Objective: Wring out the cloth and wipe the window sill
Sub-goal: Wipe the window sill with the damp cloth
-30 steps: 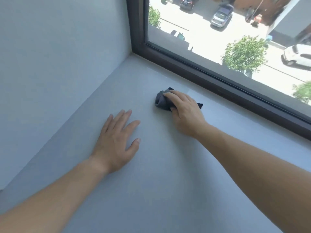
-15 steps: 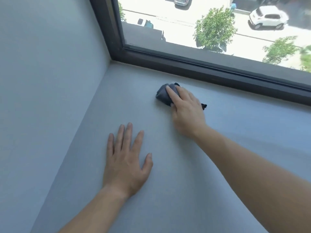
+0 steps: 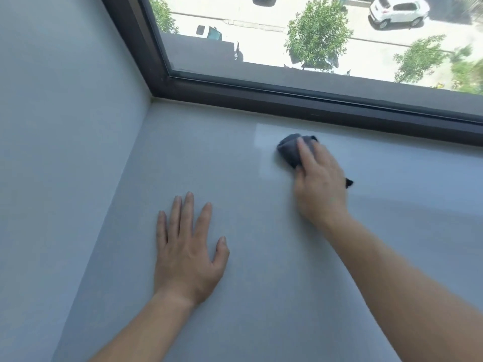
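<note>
A small dark grey cloth (image 3: 288, 148) lies bunched on the pale grey window sill (image 3: 214, 158), close to the dark window frame. My right hand (image 3: 320, 182) presses down on the cloth with fingers laid over it; a corner of cloth sticks out at the hand's right side. My left hand (image 3: 187, 253) rests flat on the sill, palm down, fingers spread, nearer to me and to the left of the cloth. A faint shiny patch shows on the sill just left of the cloth.
A dark brown window frame (image 3: 313, 105) runs along the far edge of the sill and up the left corner. A pale side wall (image 3: 65, 152) bounds the sill on the left. Through the glass are trees and cars far below.
My right hand has slid the cloth to the right along the sill, away from the corner. The left hand has stayed flat in about the same spot. The view has shifted.
</note>
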A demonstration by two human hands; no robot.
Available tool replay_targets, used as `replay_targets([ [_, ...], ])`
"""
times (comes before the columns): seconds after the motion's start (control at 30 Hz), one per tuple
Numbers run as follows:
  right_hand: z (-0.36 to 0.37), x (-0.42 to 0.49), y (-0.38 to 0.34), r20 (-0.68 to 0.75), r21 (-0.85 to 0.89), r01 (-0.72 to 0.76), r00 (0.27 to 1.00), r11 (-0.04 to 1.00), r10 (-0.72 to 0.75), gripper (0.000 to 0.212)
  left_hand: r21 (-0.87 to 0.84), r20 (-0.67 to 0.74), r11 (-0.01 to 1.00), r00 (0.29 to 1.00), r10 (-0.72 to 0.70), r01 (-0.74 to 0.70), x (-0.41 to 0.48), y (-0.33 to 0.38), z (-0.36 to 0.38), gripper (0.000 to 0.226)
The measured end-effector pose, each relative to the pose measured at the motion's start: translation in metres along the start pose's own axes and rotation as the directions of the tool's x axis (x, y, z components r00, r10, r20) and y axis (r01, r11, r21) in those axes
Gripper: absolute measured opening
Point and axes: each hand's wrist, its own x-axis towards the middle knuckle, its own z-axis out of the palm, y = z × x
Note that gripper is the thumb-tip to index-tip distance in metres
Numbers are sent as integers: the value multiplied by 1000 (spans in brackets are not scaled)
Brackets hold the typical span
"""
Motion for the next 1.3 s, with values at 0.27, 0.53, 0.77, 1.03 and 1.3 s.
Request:
replay_targets([
  [0.27,12,-54,-79,190,60,347,916,936,-352,68,-24,-28,1000,1000,-11,10,3,0,-5,71],
  [0.53,-3,-52,-35,-25,80,-196,980,977,198,58,-18,-33,1000,999,-9,8,0,2,-5,72],
  [0.77,-9,-84,-34,136,30,39,990,999,-43,58,-185,-56,983,998,0,-10,0,-3,-8,73],
  [1.03,-1,-164,-81,181,66,174,966,982,-184,57,-226,-82,972,995,53,-70,-57,-38,-17,68],
  [1.3,-4,-133,-58,10,60,-343,939,937,343,58,-81,12,993,996,91,-90,-98,-48,-4,73],
])
